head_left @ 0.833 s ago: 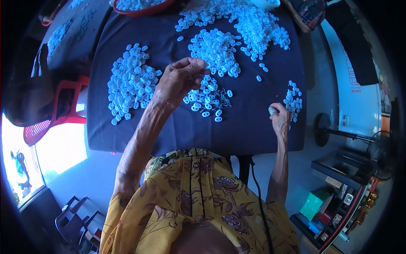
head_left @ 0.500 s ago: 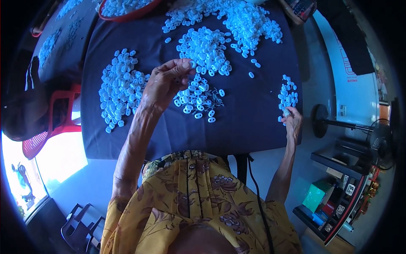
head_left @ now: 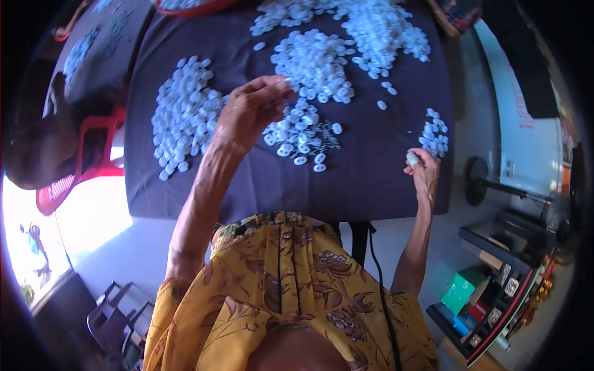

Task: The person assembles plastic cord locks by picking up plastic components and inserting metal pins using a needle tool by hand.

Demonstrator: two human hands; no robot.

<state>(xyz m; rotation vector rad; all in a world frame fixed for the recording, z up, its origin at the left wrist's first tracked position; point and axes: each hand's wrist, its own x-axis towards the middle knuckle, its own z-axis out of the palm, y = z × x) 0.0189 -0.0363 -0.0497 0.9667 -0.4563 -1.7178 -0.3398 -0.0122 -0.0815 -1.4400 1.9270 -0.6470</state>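
My left hand (head_left: 253,110) is raised over the middle of the table, thumb and fingers pinched on a small white plastic piece (head_left: 288,81). Just beyond it lies a heap of white oval pieces with two holes (head_left: 315,62). Below the fingertips is a smaller cluster of such pieces (head_left: 296,127), mixed with thin dark metal pins (head_left: 325,137). My right hand (head_left: 424,173) is at the table's right side, fingers curled, with a pale wrap on one finger. It is beside a small group of white pieces (head_left: 435,137); what its fingertips hold is hidden.
Another pile of white pieces (head_left: 185,114) lies at left, and a large one (head_left: 383,40) at the far right. A red basin (head_left: 198,8) of pieces stands at the far edge of the dark tablecloth (head_left: 309,198). A red chair (head_left: 93,154) stands left, a shelf (head_left: 495,297) right.
My right hand has drawn leftward off the small group of white pieces at the right. My left hand stays pinched near the central heap. The whole view has shifted slightly.
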